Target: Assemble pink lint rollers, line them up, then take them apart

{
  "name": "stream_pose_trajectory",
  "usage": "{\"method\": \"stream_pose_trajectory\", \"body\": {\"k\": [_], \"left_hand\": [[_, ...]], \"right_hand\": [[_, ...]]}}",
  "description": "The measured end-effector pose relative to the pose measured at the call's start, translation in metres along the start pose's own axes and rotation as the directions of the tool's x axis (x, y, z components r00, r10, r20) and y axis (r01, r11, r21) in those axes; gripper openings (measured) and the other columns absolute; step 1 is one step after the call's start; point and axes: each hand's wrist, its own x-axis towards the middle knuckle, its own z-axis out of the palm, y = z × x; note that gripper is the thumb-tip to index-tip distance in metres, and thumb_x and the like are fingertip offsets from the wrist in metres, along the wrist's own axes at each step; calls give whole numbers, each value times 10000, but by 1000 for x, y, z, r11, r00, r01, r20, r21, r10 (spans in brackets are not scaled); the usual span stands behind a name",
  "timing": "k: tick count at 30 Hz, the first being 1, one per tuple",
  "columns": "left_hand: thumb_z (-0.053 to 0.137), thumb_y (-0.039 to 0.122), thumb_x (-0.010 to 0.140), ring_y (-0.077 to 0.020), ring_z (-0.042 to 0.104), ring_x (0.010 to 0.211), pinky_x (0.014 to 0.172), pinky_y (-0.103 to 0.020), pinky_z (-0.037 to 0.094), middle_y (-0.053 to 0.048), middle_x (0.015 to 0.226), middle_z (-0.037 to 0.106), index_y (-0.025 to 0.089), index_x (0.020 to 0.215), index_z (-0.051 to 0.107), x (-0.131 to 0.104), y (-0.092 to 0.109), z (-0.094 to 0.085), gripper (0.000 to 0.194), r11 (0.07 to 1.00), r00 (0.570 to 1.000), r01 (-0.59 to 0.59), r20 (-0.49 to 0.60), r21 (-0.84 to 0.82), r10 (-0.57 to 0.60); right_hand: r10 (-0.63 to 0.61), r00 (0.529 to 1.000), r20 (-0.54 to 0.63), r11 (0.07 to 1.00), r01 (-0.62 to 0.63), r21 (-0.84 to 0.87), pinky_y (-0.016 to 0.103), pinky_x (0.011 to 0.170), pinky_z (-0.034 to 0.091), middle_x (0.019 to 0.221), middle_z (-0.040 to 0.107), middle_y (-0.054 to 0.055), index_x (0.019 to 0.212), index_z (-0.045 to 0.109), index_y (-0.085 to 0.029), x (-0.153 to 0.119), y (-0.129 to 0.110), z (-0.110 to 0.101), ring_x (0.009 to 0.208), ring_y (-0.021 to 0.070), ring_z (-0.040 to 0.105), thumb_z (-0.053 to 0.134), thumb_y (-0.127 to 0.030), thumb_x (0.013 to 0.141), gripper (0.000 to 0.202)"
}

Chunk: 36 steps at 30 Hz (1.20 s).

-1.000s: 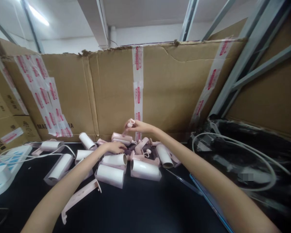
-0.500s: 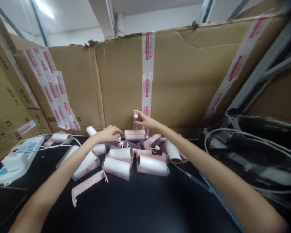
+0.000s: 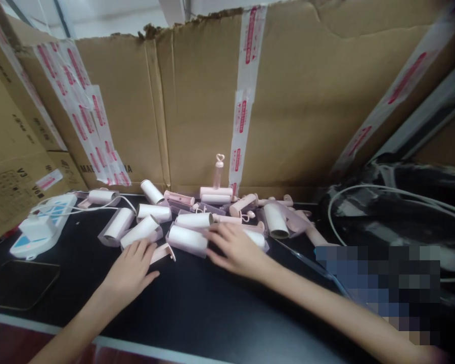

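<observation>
My left hand (image 3: pixel 133 268) lies over a pink plastic bracket (image 3: pixel 162 254) on the black table (image 3: pixel 197 313); its thumb is apart and the fingers cover one end of the bracket. My right hand (image 3: pixel 237 248) has its fingers spread beside the end of a white roll (image 3: pixel 188 238) in a clear tray-like cover. It partly hides another white roll (image 3: pixel 256 237) behind it. Whether the fingertips touch the rolls I cannot tell. A pink tube with a heart-shaped ring (image 3: pixel 218 174) stands upright at the back, apart from both hands.
Several more white rolls (image 3: pixel 150 192), clear covers and pink parts (image 3: pixel 244 205) lie heaped toward the cardboard wall (image 3: pixel 197 111). At left are a power strip (image 3: pixel 51 227) with cables and a dark phone-like slab (image 3: pixel 20 284). A white cable (image 3: pixel 394 189) loops at right.
My right hand has left the upright pink tube and come down toward me to the rolls. My left hand has drawn back from the heap to the bracket. The view has tilted downward.
</observation>
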Motion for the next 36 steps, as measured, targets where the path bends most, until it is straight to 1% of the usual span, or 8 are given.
{"method": "stream_pose_trajectory", "body": {"k": [2,6,10,15,19,22,29,36], "left_hand": [[438,233,875,-289,509,1068,910,-427,417,-138,1170,550,163,1210,491,-7,-2,4,346,997,999,-19,41,-72,22],[372,160,873,-244,542,1018,910,-403,441,-96,1095,583,193,1189,510,-13,-2,2,346,976,985,-85,128,-201,112],[364,175,879,-240,531,1051,933,-397,442,-89,1100,567,210,1212,504,-15,0,-6,363,952,990,-88,77,-293,115],[372,274,918,-168,568,992,903,-274,458,-35,1055,572,265,1160,525,0,15,-26,286,799,993,-99,-9,-593,116],[338,267,923,-175,589,943,886,-302,456,-25,1042,580,275,1172,526,23,24,-29,312,833,986,-139,7,-535,169],[287,256,931,-187,593,948,855,-316,465,-42,1047,576,256,1213,489,40,24,-18,347,888,981,-149,45,-436,186],[363,186,830,-297,567,972,815,-438,469,-134,1043,563,144,1130,545,62,26,7,353,981,968,-176,165,-86,189],[657,473,694,-323,438,1185,1004,-460,376,-138,1251,483,156,1295,384,66,49,-1,732,888,966,-257,-89,-382,242]], "right_hand": [[-52,998,-19,993,50,-103,444,851,462,1074,600,180,1130,573,-108,6,-21,18,1015,303,536,467,-358,892,361],[-93,995,39,984,98,-150,407,781,484,1023,628,161,1012,601,-114,7,-36,25,894,272,570,449,-127,862,214],[-60,993,102,983,77,-164,382,727,494,1016,619,148,1003,589,-118,-14,-34,5,885,269,563,452,-85,830,223],[68,972,225,997,-56,-62,390,757,495,1009,604,124,967,582,-162,-41,-29,-29,893,253,569,445,-153,860,174],[141,928,345,978,-184,96,374,783,496,1069,606,92,951,593,-215,-52,-15,-61,894,238,603,513,-225,850,129],[213,934,289,949,-268,168,363,822,481,1014,624,68,982,598,-239,-55,-4,-75,939,231,602,473,-253,883,161],[113,948,297,964,-176,198,391,891,447,1119,568,117,1222,535,-184,-38,4,-55,1023,244,551,524,-253,853,375],[-10,914,405,977,-78,200,321,734,470,999,580,93,1195,572,-186,-10,5,-38,802,198,595,548,-369,868,375]]}}
